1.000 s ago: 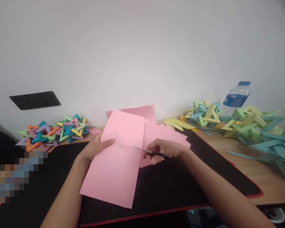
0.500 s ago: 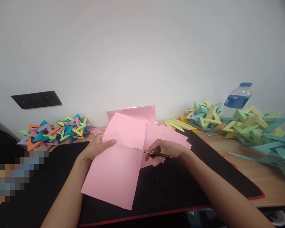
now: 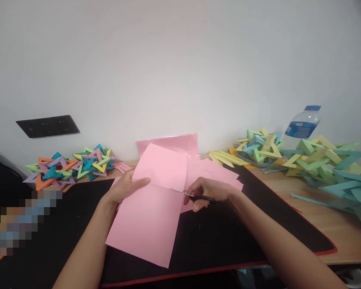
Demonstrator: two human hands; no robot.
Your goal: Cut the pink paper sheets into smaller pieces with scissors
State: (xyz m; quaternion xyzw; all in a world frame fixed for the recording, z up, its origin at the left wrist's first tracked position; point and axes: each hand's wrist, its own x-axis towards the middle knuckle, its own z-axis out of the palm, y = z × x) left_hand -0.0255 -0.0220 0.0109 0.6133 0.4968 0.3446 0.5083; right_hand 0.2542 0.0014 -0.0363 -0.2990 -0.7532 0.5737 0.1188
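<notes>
A large pink sheet (image 3: 147, 224) is held above the black mat, with a crease or cut line running across its middle. My left hand (image 3: 126, 188) grips its left edge, thumb on top near that line. In my right hand (image 3: 204, 193) are black-handled scissors (image 3: 202, 197), their blades on the line at the sheet's right side. Behind my right hand, more pink paper pieces (image 3: 210, 170) lie on the mat.
Multicoloured folded-paper stars (image 3: 92, 162) stand at the back left, and green, yellow and blue ones (image 3: 319, 160) at the right. Yellow strips (image 3: 227, 157) and a pink packet (image 3: 171, 143) lie by the wall. A plastic bottle (image 3: 302, 125) stands behind the right stars. The black mat (image 3: 222, 241) has a red edge.
The pink sheet and my left hand have shifted slightly to the right. My right hand and the scissors stay almost in place at the sheet's line.
</notes>
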